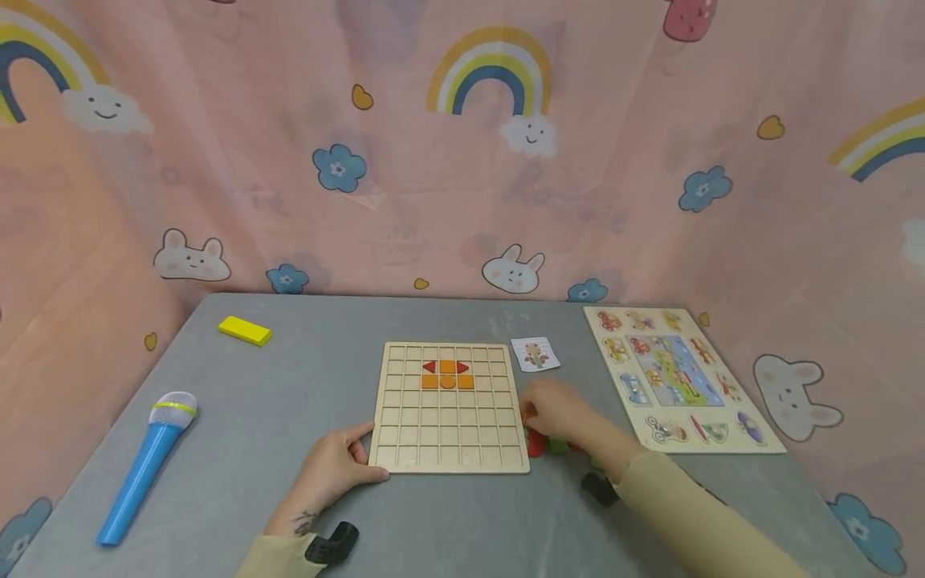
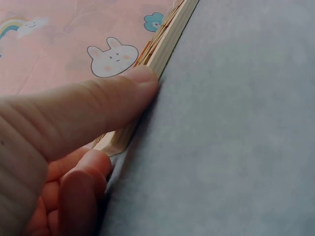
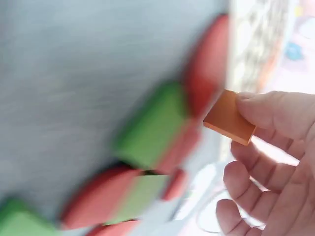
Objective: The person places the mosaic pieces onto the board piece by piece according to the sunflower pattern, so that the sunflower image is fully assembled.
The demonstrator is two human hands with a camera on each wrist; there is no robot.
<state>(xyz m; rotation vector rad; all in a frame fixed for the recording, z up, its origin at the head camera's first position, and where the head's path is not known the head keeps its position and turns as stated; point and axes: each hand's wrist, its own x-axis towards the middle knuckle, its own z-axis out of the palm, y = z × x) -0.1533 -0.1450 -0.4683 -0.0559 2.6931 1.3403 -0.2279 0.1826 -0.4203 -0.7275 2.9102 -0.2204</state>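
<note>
A square wooden grid board (image 1: 454,437) lies on the grey table, with orange and red pieces set in its upper squares. My left hand (image 1: 336,466) holds the board's near left corner, thumb along the front edge and fingers at the left side; the left wrist view shows this thumb (image 2: 113,101) against the wooden rim. Just beyond the board's right edge is my right hand (image 1: 560,413). Between its thumb and index finger it pinches an orange square tile (image 3: 229,118). Beneath it lie loose red and green pieces (image 3: 152,130), blurred and partly hidden in the head view.
A small pattern card (image 1: 535,354) lies beyond the right hand. A wooden picture puzzle (image 1: 614,377) occupies the table's right side. On the left are a blue toy microphone (image 1: 148,470) and a yellow block (image 1: 246,330). A pink printed cloth (image 1: 433,201) hangs behind.
</note>
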